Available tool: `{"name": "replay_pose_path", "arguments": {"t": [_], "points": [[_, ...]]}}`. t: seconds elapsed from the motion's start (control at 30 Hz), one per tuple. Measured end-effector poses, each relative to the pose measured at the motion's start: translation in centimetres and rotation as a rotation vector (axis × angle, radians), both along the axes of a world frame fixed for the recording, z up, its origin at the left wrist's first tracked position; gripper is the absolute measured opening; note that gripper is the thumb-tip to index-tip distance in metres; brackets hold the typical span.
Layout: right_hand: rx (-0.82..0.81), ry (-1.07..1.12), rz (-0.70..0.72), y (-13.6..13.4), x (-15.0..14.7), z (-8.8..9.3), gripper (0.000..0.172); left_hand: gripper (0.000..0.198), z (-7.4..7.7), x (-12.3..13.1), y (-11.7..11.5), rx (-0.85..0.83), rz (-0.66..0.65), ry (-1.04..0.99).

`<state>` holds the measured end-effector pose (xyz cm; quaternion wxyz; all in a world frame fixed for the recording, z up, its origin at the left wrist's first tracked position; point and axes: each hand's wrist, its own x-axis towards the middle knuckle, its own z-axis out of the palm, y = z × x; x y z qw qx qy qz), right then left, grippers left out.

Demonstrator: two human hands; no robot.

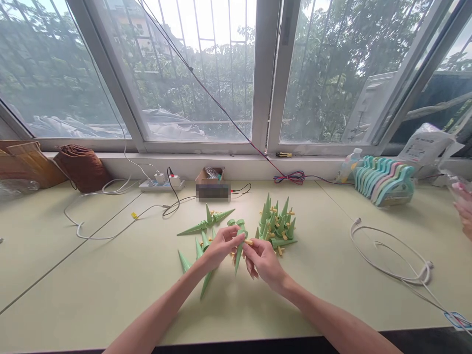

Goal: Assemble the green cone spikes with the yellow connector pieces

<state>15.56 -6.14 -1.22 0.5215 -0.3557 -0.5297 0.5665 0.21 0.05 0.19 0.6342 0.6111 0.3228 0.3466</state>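
Left hand (pixel 220 246) pinches green cone spike (pixel 239 251) over table (pixel 110 275), right hand (pixel 263 260) fingers closed on yellow plug (pixel 249 241) at its top; fitted heap (pixel 276 223) beside, several bare spikes (pixel 205 225) remaining, likely past halfway

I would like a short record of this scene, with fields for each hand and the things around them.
left hand: grips green spike, tip pointing down
right hand: holds small yellow piece beside the spike
right of hands: pile of spikes with yellow pieces
left of hands: loose spikes
surface: pale green table
far right: another person's hand
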Motion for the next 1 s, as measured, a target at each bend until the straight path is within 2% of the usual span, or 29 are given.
{"name": "replay_pose_path", "arguments": {"t": [0.17,0.4,0.83,1.0], "points": [[-0.026,-0.013,-0.022,0.12,-0.08,-0.14,0.044,0.036,0.21,0.02,-0.06,0.015,-0.001,0.015],[-0.055,-0.058,-0.031,0.08,0.04,-0.09,0.046,0.032,-0.02,-0.18,0.03,0.127,-0.027,0.058],[-0.066,-0.022,-0.018,-0.07,0.19,0.36,0.047,0.030,0.22,-0.16,-0.22,0.185,-0.061,0.076],[-0.069,-0.026,-0.020,-0.06,0.11,0.20,0.046,0.032,0.12,-0.12,-0.13,0.156,-0.053,0.067]]}}
